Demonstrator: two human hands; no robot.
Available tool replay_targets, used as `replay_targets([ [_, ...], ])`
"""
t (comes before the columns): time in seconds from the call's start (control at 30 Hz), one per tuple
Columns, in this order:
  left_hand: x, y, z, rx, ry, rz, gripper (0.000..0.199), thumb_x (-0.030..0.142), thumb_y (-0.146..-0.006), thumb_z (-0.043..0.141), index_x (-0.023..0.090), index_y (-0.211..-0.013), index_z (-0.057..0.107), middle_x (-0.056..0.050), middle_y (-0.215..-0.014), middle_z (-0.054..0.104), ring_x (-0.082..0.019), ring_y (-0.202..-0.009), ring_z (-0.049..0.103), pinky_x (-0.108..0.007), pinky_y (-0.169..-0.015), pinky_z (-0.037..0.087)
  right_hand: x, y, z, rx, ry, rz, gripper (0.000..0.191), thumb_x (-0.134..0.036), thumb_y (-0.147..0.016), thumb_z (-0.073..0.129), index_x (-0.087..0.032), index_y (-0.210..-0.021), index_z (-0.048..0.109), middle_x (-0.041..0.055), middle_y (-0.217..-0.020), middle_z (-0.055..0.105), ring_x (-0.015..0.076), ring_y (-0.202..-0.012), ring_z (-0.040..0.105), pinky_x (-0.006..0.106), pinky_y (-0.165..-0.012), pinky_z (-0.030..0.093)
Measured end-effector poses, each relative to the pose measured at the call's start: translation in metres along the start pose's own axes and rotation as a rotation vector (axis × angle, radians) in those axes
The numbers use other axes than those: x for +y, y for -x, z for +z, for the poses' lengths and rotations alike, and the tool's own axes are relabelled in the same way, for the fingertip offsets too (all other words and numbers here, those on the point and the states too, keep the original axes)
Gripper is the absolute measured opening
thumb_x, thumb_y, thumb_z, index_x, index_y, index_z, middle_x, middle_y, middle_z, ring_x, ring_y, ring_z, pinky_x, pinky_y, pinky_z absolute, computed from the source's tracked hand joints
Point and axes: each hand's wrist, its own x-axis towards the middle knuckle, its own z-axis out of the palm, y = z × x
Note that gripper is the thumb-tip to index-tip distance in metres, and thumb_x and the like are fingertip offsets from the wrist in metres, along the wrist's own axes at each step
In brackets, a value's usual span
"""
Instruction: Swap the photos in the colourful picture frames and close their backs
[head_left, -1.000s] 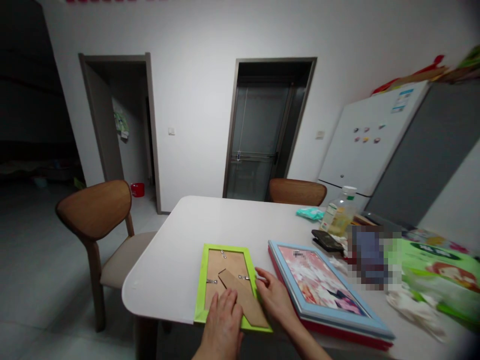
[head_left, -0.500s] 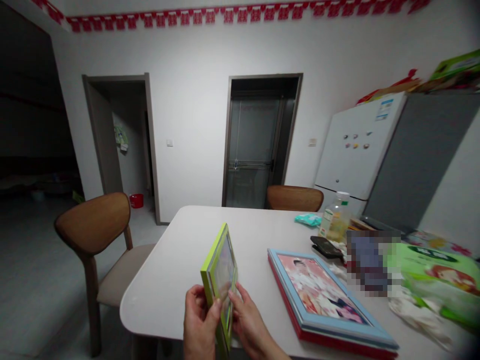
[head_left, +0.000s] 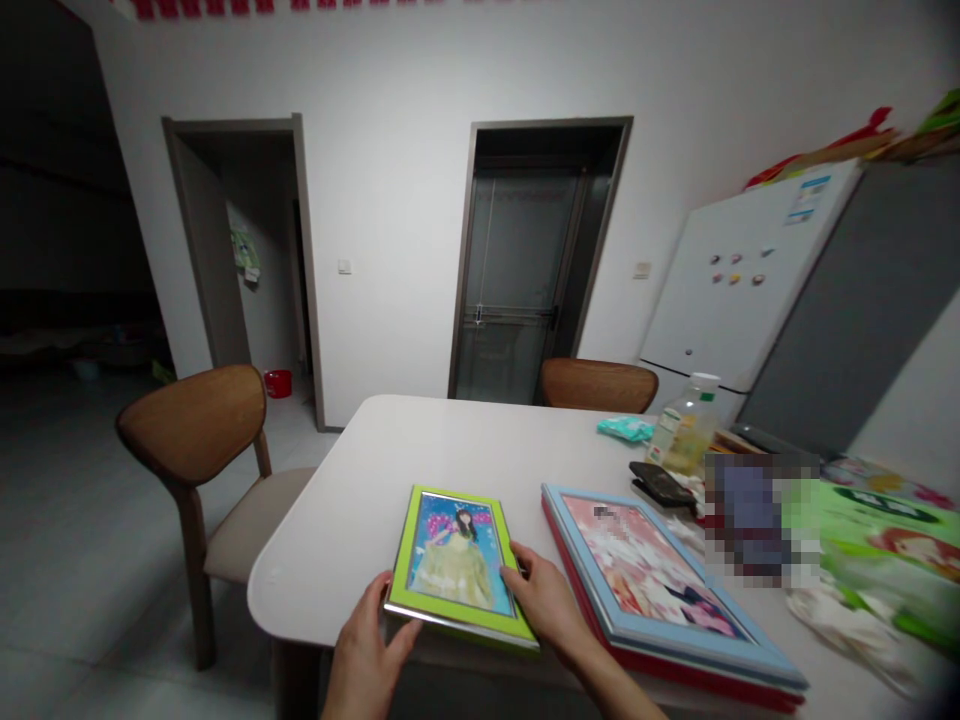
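A green-edged picture frame (head_left: pixel 406 560) lies nearly flat at the table's front edge, its picture of a figure in a pale dress facing up. My left hand (head_left: pixel 369 645) grips its lower left corner, thumb at the front edge and fingers at the side. On its right side, my right hand (head_left: pixel 544 595) holds the edge with the thumb on top. Just right of that hand a larger light-blue frame (head_left: pixel 667 640) rests on top of a red one (head_left: pixel 574 590), showing a pink picture.
On the white table (head_left: pixel 322 540) stand a bottle (head_left: pixel 686 430), a black wallet-like item (head_left: pixel 661 485), a teal packet (head_left: pixel 625 429) and a green package (head_left: pixel 885 540) at the right. Wooden chairs are at the left (head_left: pixel 199 425) and far side (head_left: pixel 600 385).
The green-edged frame has gone from upright, side-on, to nearly flat with its picture up. My hands have moved apart to its two sides. The view has tilted down slightly.
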Motion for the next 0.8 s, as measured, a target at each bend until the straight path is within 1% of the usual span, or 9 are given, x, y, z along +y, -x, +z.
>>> replay_targets([
  [0.07,-0.001,0.001,-0.001,-0.019,-0.172,0.038,0.042,0.027,-0.069,0.049,0.016,-0.109,0.044,-0.009,-0.11,0.056,-0.023,-0.106,0.048,-0.039,-0.092,0.035,0.0,0.0,-0.001,0.023,0.091,0.012,0.045,-0.026,-0.063,0.049,-0.01,-0.105,0.057,0.0118,-0.101,0.062,0.0207,-0.088,0.059,0.026,-0.076,0.042],
  [0.17,-0.007,0.003,0.002,-0.005,-0.357,0.115,0.041,0.026,-0.07,0.048,0.014,-0.109,0.045,-0.01,-0.112,0.055,-0.025,-0.108,0.046,-0.045,-0.096,0.029,0.001,0.001,0.0,0.051,0.18,0.011,0.046,-0.024,-0.064,0.048,-0.011,-0.106,0.056,0.0115,-0.102,0.062,0.0203,-0.089,0.058,0.025,-0.078,0.041],
  [0.27,-0.013,0.004,0.005,-0.006,-0.448,0.165,0.04,0.027,-0.071,0.048,0.013,-0.109,0.046,-0.011,-0.114,0.054,-0.024,-0.107,0.047,-0.044,-0.096,0.029,0.001,0.003,0.0,0.037,0.232,-0.023,0.046,-0.023,-0.065,0.046,-0.009,-0.108,0.054,0.0127,-0.103,0.061,0.0206,-0.092,0.057,0.026,-0.081,0.04],
  [0.37,-0.015,0.004,0.004,-0.028,-0.492,0.164,0.043,0.028,-0.072,0.047,0.012,-0.112,0.045,-0.012,-0.116,0.052,-0.024,-0.108,0.046,-0.042,-0.095,0.032,-0.001,0.004,0.0,0.02,0.258,-0.047,0.048,-0.023,-0.066,0.043,-0.006,-0.11,0.052,0.0141,-0.104,0.06,0.0208,-0.092,0.057,0.027,-0.081,0.039],
  [0.43,-0.013,0.0,0.001,-0.052,-0.517,0.172,0.048,0.027,-0.069,0.049,0.011,-0.115,0.042,-0.013,-0.119,0.05,-0.024,-0.111,0.044,-0.043,-0.097,0.028,-0.001,0.004,0.0,0.026,0.263,-0.044,0.049,-0.023,-0.066,0.044,-0.005,-0.111,0.051,0.0149,-0.106,0.059,0.021,-0.093,0.056,0.027,-0.082,0.039],
  [0.53,-0.008,-0.008,-0.002,-0.116,-0.531,0.171,0.062,0.024,-0.062,0.056,0.009,-0.119,0.038,-0.015,-0.125,0.043,-0.025,-0.118,0.034,-0.045,-0.1,0.021,0.001,0.003,0.003,0.04,0.223,-0.035,0.05,-0.022,-0.064,0.045,-0.007,-0.111,0.051,0.013,-0.106,0.059,0.0201,-0.094,0.056,0.026,-0.083,0.039],
  [0.63,-0.003,-0.013,-0.002,-0.168,-0.462,0.159,0.066,0.022,-0.058,0.059,0.01,-0.12,0.038,-0.014,-0.126,0.041,-0.026,-0.119,0.032,-0.043,-0.1,0.023,0.003,0.004,0.006,0.029,0.083,0.009,0.053,-0.019,-0.062,0.044,-0.009,-0.113,0.05,0.0103,-0.106,0.059,0.0185,-0.093,0.056,0.024,-0.08,0.041],
  [0.73,0.003,-0.01,0.003,-0.121,-0.339,0.165,0.061,0.021,-0.062,0.056,0.011,-0.12,0.039,-0.014,-0.126,0.042,-0.025,-0.117,0.036,-0.039,-0.097,0.03,0.0,0.008,0.0,0.021,-0.1,0.059,0.06,-0.017,-0.06,0.042,-0.004,-0.118,0.043,0.013,-0.112,0.055,0.0176,-0.092,0.057,0.023,-0.077,0.043],
  [0.8,0.011,-0.008,0.009,-0.068,-0.276,0.224,0.059,0.022,-0.066,0.054,0.012,-0.121,0.037,-0.013,-0.126,0.042,-0.024,-0.116,0.037,-0.038,-0.096,0.033,-0.005,0.011,-0.015,0.057,-0.171,0.047,0.061,-0.019,-0.061,0.043,-0.003,-0.12,0.041,0.0132,-0.113,0.054,0.0179,-0.09,0.057,0.024,-0.076,0.044],
])
